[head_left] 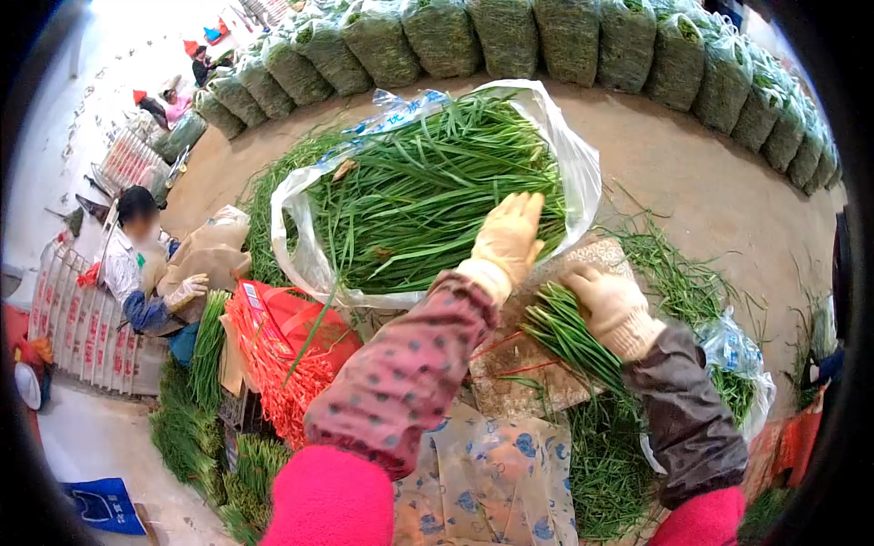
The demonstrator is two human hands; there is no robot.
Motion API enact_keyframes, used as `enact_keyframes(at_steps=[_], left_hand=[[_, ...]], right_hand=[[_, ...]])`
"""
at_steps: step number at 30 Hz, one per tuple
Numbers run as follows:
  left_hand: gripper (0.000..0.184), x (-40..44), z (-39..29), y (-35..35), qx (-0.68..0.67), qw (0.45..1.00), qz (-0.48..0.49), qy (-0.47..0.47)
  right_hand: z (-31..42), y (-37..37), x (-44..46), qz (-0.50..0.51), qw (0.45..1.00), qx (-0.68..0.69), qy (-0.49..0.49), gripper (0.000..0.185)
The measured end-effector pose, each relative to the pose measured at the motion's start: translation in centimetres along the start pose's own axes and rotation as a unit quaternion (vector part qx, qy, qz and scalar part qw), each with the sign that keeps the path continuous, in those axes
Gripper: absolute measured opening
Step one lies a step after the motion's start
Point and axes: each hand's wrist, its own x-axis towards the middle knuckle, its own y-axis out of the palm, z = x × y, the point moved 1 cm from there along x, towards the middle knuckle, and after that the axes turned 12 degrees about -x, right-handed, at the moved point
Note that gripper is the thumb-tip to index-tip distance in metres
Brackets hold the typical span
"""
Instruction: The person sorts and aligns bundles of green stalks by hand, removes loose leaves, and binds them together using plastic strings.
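My left hand (508,235), in a cream glove, is open with fingers stretched out at the near right edge of a heap of garlic chives (428,191). The heap lies in a wide-open clear plastic bag (584,173). My right hand (608,308), gloved as well, curls round a bunch of garlic chives (569,338) above a worn, patterned board (510,369). The bunch's leaves trail back under my right forearm. A red strip (499,344) lies on the board, left of the bunch.
Red ties (273,350) hang in a pile left of my left arm. Bundled chives (211,350) stand beside a seated co-worker (137,255). Loose greens (669,264) litter the floor at right. Filled bags (442,41) line the back. A plastic sheet (492,469) covers my lap.
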Motion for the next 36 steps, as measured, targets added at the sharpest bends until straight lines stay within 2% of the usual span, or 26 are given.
enact_keyframes(at_steps=[2, 3, 5, 8, 10, 11, 12, 13, 15, 17, 19, 23, 25, 27, 29, 30, 33, 34, 36], left_hand=[[0.07, 2.4, 1.2, 1.5, 0.024, 0.999, 0.033, 0.027], [0.072, 3.3, 1.9, 2.4, 0.04, 0.997, 0.041, 0.058], [0.08, 4.4, 2.8, 3.3, 0.078, 0.994, 0.044, 0.061], [0.093, 5.3, 3.8, 3.6, 0.108, 0.992, 0.067, -0.014], [0.103, 5.5, 4.3, 3.9, 0.116, 0.987, 0.08, -0.079], [0.106, 5.4, 4.2, 4.2, 0.162, 0.981, 0.079, -0.075], [0.108, 5.6, 3.1, 3.9, 0.183, 0.972, 0.109, -0.1], [0.11, 5.8, 2.2, 3.7, 0.204, 0.961, 0.138, -0.124], [0.114, 5.9, 1.6, 4.9, 0.243, 0.954, 0.128, -0.118], [0.118, 6.5, 0.9, 5.2, 0.277, 0.928, 0.179, -0.176], [0.118, 7.2, 1.1, 5.6, 0.274, 0.925, 0.181, -0.191], [0.109, 8.3, 2.4, 4.6, 0.175, 0.938, 0.182, -0.24], [0.105, 9.1, 3.1, 3.0, 0.105, 0.942, 0.207, -0.243], [0.1, 9.0, 3.3, 3.0, 0.12, 0.941, 0.211, -0.235], [0.095, 9.2, 2.6, 3.8, 0.22, 0.914, 0.245, -0.239], [0.088, 9.5, 2.5, 4.1, 0.226, 0.906, 0.272, -0.232], [0.064, 9.5, 2.1, 4.7, 0.221, 0.91, 0.272, -0.221], [0.053, 9.0, 2.2, 4.9, 0.223, 0.921, 0.239, -0.211], [0.052, 7.8, 1.6, 3.5, 0.208, 0.943, 0.19, -0.179]], right_hand=[[1.3, -2.0, 3.1, 0.039, 0.995, -0.062, -0.072, 0.039], [0.9, -2.0, 4.4, 0.051, 0.985, -0.135, -0.095, 0.034], [-0.2, -0.9, 6.5, 0.102, 0.981, -0.161, -0.044, 0.032], [-1.8, -2.8, 8.2, 0.27, 0.931, -0.241, 0.043, 0.037], [-3.3, -2.9, 8.1, 0.221, 0.947, -0.226, 0.061, 0.04], [-3.8, -3.0, 7.9, 0.199, 0.951, -0.228, 0.061, 0.041], [-3.3, -3.9, 7.9, 0.195, 0.953, -0.218, 0.077, 0.044], [-3.8, -3.2, 7.8, 0.142, 0.965, -0.21, 0.072, 0.048], [-4.1, -2.7, 8.2, 0.122, 0.968, -0.196, 0.1, 0.05], [-3.9, -2.4, 8.5, 0.114, 0.968, -0.19, 0.114, 0.051], [-3.8, -3.1, 8.7, 0.1, 0.968, -0.191, 0.128, 0.051], [-3.9, -4.1, 7.7, 0.092, 0.978, -0.143, 0.119, 0.046], [-3.7, -4.6, 7.4, 0.131, 0.975, -0.104, 0.144, 0.042], [-3.6, -4.3, 7.5, 0.138, 0.974, -0.103, 0.15, 0.04], [-3.7, -3.8, 7.9, 0.178, 0.962, -0.143, 0.147, 0.04], [-3.4, -4.2, 7.9, 0.178, 0.962, -0.143, 0.147, 0.04], [-3.1, -5.0, 8.0, 0.185, 0.958, -0.142, 0.166, 0.041], [-3.8, -4.0, 8.2, 0.17, 0.961, -0.136, 0.172, 0.041], [-4.3, -3.4, 8.2, 0.144, 0.966, -0.127, 0.176, 0.041]])
